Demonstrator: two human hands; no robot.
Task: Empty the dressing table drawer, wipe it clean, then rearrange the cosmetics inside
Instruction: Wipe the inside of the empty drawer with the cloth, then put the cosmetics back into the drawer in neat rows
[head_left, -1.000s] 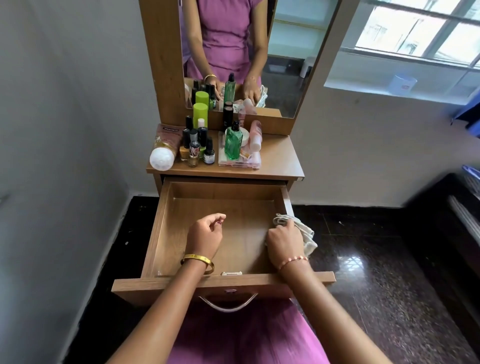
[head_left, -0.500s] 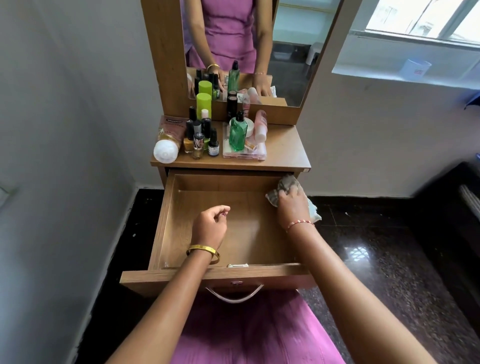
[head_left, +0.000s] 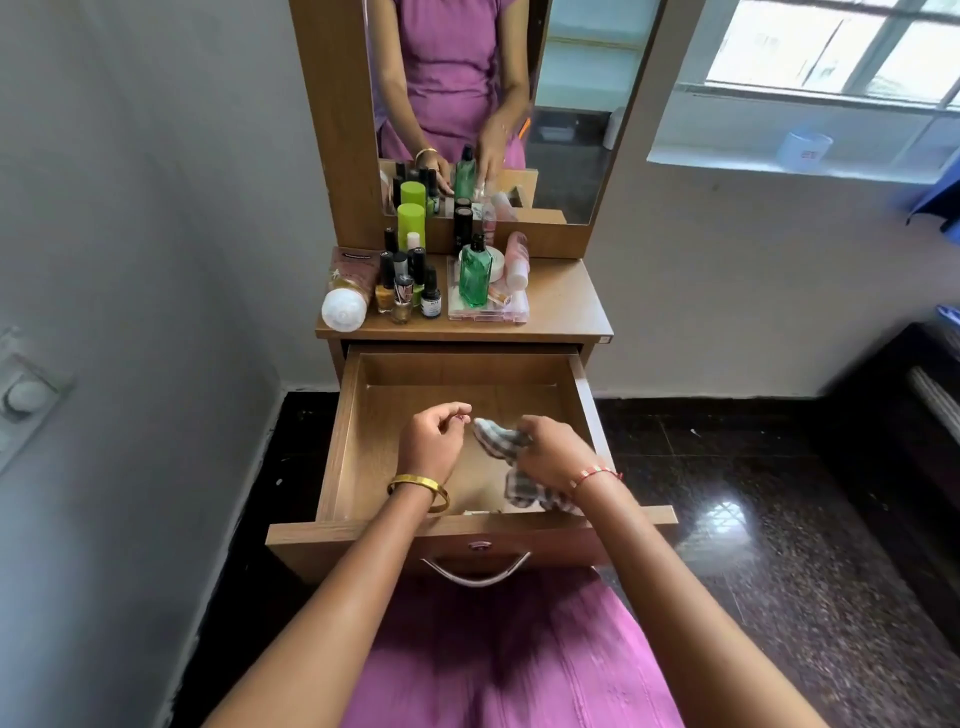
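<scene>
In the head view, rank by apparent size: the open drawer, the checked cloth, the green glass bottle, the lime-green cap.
1. Open drawer, by far the largest.
2. Checked cloth, gripped by the right hand and partly hidden; it is also nearer the camera.
3. Green glass bottle.
4. Lime-green cap.

No legible txt anywhere. Pink tube (head_left: 349, 280) lying far left on the tabletop has a dark label strip w/ print, too small to read. White cup (head_left: 804, 150) on the window ledge, far right, carries a red mark, also unreadable.
</scene>
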